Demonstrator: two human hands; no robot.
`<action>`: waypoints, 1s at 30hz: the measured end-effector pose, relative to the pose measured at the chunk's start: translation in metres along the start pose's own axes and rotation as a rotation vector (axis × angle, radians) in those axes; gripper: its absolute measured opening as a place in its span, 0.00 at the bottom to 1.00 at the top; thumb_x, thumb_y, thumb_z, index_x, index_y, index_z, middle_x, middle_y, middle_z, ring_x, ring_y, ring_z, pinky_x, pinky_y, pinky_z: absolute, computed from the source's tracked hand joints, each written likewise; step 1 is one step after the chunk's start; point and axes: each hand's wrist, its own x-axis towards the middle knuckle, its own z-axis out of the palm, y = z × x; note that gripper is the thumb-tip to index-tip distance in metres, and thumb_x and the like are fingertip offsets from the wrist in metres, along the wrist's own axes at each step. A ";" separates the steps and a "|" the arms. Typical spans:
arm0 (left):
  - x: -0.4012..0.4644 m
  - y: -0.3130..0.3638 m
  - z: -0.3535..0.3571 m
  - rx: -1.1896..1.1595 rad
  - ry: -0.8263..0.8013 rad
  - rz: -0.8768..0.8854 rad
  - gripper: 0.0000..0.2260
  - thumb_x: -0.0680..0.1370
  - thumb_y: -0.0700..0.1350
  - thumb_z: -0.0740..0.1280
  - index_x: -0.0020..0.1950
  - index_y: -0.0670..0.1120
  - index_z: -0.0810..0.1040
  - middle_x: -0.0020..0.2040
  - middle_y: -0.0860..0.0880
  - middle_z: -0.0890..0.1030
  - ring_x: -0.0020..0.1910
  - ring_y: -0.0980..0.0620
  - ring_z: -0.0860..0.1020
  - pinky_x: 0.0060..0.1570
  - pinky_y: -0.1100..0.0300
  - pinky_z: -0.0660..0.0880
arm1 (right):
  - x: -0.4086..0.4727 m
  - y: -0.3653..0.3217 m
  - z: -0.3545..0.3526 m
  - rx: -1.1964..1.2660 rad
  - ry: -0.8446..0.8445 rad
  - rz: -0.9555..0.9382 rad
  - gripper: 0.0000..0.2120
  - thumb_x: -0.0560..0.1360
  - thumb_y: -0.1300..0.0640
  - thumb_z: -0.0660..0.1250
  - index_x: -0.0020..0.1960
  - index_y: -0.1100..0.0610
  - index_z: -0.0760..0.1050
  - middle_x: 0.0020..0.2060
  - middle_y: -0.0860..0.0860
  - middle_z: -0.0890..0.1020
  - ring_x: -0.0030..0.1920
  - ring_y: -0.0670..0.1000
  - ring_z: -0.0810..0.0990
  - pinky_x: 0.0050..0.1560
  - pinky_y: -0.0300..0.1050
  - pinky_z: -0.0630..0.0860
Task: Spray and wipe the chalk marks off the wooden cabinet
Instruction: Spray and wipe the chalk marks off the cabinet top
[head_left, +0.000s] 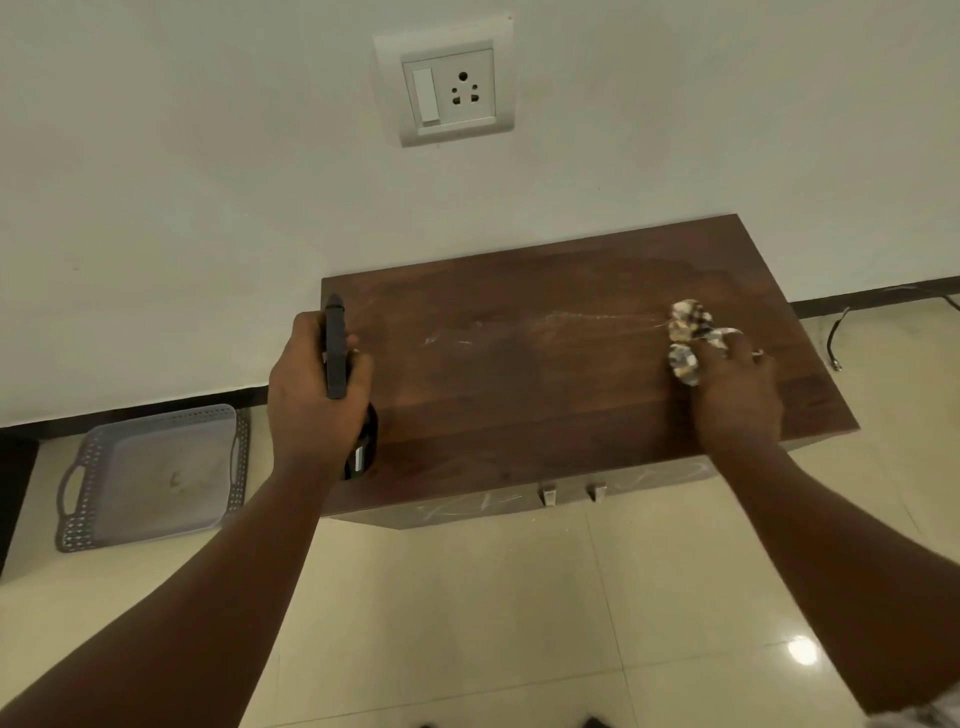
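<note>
On the wooden cabinet (545, 374) — right hand (737, 395) fingers pressing patterned cloth (688, 338), left hand (311, 395) gripping spray bottle (336, 353).

A: The cabinet (519, 395) top is dark wood with a dull sheen, chalk marks (571, 319) dusty white at twelve o'clock.

B: The patterned rag (688, 332) is soft cloth; at nine o'clock a matt perforated plastic tray (156, 478) lies on glossy floor tiles (519, 623).

No readable text anywhere, small white label on the dark spray bottle (360, 457) too blurred to make out
</note>
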 end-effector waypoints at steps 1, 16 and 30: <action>0.000 0.001 0.001 0.002 -0.001 -0.005 0.06 0.79 0.41 0.65 0.54 0.48 0.72 0.39 0.59 0.76 0.38 0.50 0.77 0.43 0.50 0.76 | 0.004 0.007 -0.002 0.017 0.011 0.036 0.18 0.78 0.61 0.61 0.67 0.55 0.71 0.69 0.57 0.66 0.66 0.64 0.64 0.56 0.59 0.73; 0.011 0.002 0.004 0.014 -0.017 -0.036 0.08 0.79 0.41 0.66 0.55 0.52 0.71 0.42 0.59 0.77 0.41 0.52 0.78 0.46 0.46 0.79 | -0.016 -0.165 0.013 0.202 -0.094 -0.412 0.20 0.81 0.56 0.57 0.72 0.58 0.66 0.68 0.60 0.68 0.69 0.63 0.64 0.68 0.60 0.65; 0.030 0.008 0.013 0.036 0.018 -0.068 0.08 0.78 0.40 0.66 0.54 0.50 0.72 0.40 0.58 0.77 0.39 0.55 0.77 0.41 0.56 0.72 | 0.046 -0.117 -0.001 0.149 -0.194 -0.340 0.18 0.81 0.52 0.55 0.70 0.50 0.67 0.73 0.51 0.60 0.71 0.59 0.59 0.61 0.55 0.71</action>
